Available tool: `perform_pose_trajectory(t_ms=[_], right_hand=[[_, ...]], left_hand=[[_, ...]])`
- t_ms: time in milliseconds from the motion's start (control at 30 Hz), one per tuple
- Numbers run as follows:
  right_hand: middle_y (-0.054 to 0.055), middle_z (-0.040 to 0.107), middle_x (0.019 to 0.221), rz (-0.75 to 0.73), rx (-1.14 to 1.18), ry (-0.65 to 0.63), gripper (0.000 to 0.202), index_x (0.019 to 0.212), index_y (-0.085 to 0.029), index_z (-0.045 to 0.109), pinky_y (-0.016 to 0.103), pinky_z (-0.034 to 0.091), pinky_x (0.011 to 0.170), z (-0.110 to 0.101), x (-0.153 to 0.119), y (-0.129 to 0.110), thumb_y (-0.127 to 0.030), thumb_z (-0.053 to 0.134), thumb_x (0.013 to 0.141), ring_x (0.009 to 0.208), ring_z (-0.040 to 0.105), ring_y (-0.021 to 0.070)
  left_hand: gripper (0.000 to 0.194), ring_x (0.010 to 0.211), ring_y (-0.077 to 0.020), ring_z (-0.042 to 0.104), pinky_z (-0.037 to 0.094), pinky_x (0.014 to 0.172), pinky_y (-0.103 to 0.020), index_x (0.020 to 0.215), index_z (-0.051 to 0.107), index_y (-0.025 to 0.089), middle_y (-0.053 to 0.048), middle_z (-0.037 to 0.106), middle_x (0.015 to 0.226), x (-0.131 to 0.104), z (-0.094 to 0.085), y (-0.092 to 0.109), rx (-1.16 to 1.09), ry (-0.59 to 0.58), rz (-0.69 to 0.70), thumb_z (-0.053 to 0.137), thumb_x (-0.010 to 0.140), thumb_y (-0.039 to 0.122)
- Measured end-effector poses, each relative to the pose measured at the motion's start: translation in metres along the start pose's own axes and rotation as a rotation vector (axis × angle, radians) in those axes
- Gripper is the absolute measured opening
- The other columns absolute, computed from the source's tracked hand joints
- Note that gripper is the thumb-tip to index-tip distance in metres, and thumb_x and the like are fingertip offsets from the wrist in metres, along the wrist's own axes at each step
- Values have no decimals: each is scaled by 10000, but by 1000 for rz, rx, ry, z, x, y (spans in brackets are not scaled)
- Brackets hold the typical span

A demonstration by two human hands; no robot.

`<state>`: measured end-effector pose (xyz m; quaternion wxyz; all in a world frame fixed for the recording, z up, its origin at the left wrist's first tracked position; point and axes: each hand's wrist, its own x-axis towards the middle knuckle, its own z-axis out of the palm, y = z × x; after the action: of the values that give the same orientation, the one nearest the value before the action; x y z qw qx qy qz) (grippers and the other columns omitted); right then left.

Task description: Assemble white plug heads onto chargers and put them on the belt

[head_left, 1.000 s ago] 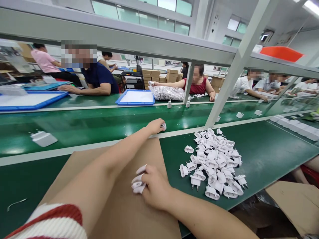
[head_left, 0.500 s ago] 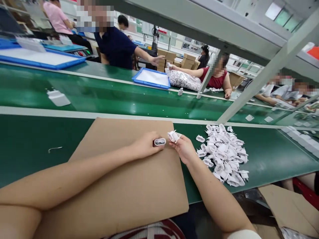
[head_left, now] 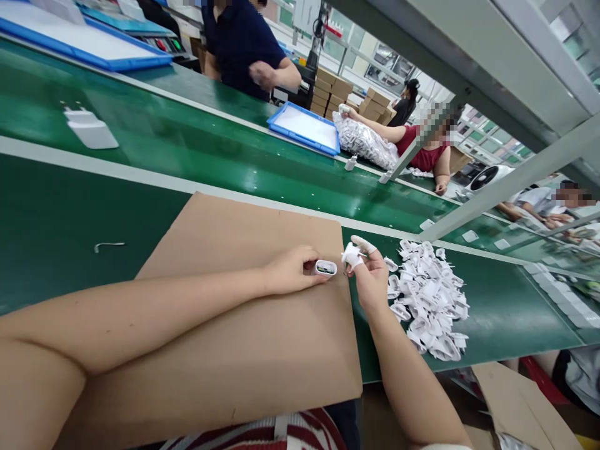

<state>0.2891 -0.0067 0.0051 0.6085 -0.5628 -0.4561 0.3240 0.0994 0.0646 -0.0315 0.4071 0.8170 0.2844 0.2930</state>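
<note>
no readable text, no legible labels, brands or numbers

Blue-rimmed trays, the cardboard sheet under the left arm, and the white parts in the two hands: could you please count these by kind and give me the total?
Blue-rimmed trays: 2
Cardboard sheet: 1
White open housing, in the left grip: 1
White pronged piece, in the right grip: 1
Total: 5

Green benches (head_left: 492, 319), stacked cartons (head_left: 330, 94).
</note>
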Motion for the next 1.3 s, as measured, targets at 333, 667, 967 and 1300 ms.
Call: perform_pose_trajectory(t_ms=[333,667,967,1300], right_hand=[[40,704,1076,-137,-73,-197,261,1013,-279,765,358,580,794,-12,-5,-8,-378,840,783,905,684,194],[83,659,955,-561,-778,-351,224,1092,-252,777,380,515,807,-6,-12,-8,-242,588,972,927,598,242],[81,642,993,-605,-802,-401,223,1071,-239,738,373,504,837,-2,-7,-6,-182,539,988,956,583,242],[48,556,853,-579,-964,-490,224,760,-222,613,318,434,726,0,3,-14,-31,523,836,846,524,218]], left_hand=[[335,782,-199,613,448,673,-308,934,731,196,-40,679,859,0,1,-2,9,9,-36,787,796,496],[397,789,-211,633,495,714,-332,849,727,199,-39,677,871,1,1,-2,-88,-19,-102,795,762,581],[380,775,-212,615,453,683,-326,848,713,201,-31,660,850,3,-1,0,-58,-41,-116,777,762,565],[321,766,-204,603,469,686,-326,856,735,199,-35,651,851,1,0,0,-56,-29,-70,777,783,509]])
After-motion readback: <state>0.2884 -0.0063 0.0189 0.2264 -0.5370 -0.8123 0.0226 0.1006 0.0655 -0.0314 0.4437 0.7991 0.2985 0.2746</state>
